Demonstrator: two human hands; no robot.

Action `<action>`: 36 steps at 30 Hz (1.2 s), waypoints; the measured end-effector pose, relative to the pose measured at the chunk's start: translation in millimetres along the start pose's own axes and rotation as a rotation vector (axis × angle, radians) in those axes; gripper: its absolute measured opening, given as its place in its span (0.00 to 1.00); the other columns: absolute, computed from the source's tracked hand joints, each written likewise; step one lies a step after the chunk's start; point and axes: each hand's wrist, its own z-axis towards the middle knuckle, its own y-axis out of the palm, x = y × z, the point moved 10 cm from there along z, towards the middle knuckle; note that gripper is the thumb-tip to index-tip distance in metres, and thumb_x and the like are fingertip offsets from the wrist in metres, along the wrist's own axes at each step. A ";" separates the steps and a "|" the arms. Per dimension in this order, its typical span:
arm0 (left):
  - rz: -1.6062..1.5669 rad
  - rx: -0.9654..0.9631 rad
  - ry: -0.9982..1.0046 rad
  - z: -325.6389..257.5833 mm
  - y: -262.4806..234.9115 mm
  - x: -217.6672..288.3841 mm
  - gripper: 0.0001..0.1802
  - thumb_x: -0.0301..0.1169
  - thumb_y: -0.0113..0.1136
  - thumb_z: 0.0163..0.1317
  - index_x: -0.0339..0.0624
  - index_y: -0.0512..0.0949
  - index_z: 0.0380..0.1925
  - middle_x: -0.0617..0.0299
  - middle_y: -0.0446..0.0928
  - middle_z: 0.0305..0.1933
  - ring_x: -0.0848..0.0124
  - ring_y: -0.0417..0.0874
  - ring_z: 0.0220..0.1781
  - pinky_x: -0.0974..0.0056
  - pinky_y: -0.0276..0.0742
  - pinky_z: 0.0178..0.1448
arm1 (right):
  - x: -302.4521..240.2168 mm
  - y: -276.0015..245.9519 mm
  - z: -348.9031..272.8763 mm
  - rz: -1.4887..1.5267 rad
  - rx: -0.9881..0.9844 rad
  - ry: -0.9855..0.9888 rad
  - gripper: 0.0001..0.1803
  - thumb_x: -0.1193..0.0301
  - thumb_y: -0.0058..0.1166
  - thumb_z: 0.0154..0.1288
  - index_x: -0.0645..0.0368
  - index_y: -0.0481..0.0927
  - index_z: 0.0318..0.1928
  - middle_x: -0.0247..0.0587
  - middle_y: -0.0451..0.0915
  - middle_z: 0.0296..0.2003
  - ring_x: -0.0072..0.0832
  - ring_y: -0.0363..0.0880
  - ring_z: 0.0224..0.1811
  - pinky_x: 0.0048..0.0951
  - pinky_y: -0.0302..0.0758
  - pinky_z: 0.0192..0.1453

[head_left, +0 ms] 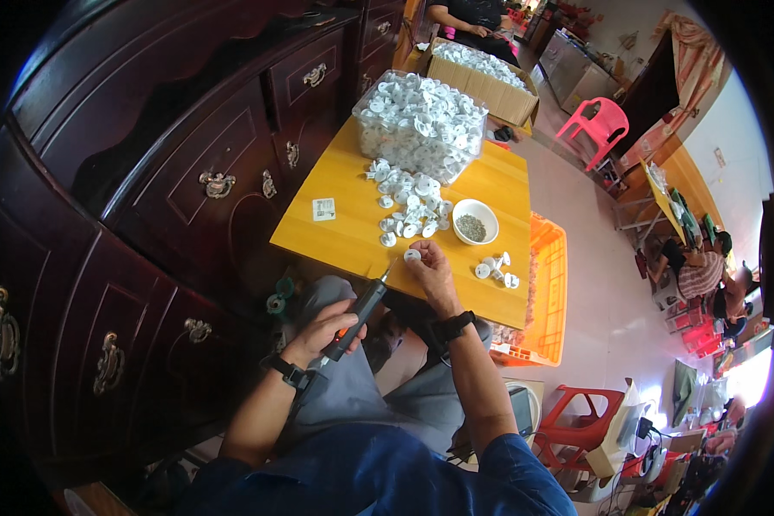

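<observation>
My left hand [328, 330] is closed around a dark electric screwdriver [361, 311], whose thin bit points up toward the table edge. Close to that bit, my right hand [433, 273] pinches a small round white plastic part [412, 255] at the near edge of the yellow table [318, 236]. Whether the bit touches the part I cannot tell. Beyond it lies a loose pile of similar white parts [413, 202]. To its right stands a white bowl [476, 210] of small metal pieces, probably screws. Several white parts [496, 270] form a separate group near the right edge.
A clear bin [421, 125] heaped with white parts stands at the table's back, with a cardboard box [490, 90] behind it. An orange crate [552, 292] sits right of the table. Dark wooden drawers [198, 172] line the left. Other people sit at the back and far right.
</observation>
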 end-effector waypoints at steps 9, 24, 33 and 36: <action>0.023 -0.001 -0.003 0.3 2.7 -0.1 0.12 0.37 0.51 0.71 0.42 0.71 0.47 0.60 0.78 0.35 0.74 0.79 0.28 0.69 0.78 0.33 | -6.4 7.6 -4.8 -0.109 -0.013 -0.024 0.09 0.72 0.57 0.70 0.57 0.81 0.49 0.25 0.78 0.34 0.12 0.72 0.35 0.18 0.72 0.40; 0.059 0.008 0.002 2.7 3.2 0.0 0.13 0.38 0.52 0.71 0.43 0.71 0.47 0.61 0.78 0.34 0.75 0.79 0.29 0.70 0.78 0.33 | 0.6 11.7 -8.8 -0.150 -0.034 0.047 0.12 0.72 0.59 0.69 0.62 0.83 0.50 0.25 0.81 0.34 0.11 0.74 0.34 0.15 0.72 0.39; 0.075 0.039 -0.023 4.1 3.7 -2.0 0.14 0.39 0.53 0.70 0.42 0.71 0.48 0.61 0.78 0.34 0.75 0.79 0.28 0.70 0.78 0.33 | 9.9 9.3 -7.1 -0.138 0.000 0.006 0.11 0.72 0.61 0.68 0.61 0.85 0.48 0.24 0.78 0.29 0.10 0.70 0.30 0.16 0.69 0.34; 0.082 0.060 -0.032 3.9 1.8 -3.0 0.14 0.39 0.53 0.70 0.42 0.71 0.48 0.61 0.78 0.34 0.75 0.79 0.28 0.70 0.78 0.32 | 7.9 8.9 -8.2 -0.134 -0.004 0.007 0.11 0.72 0.61 0.68 0.61 0.85 0.48 0.24 0.78 0.29 0.11 0.70 0.30 0.16 0.70 0.35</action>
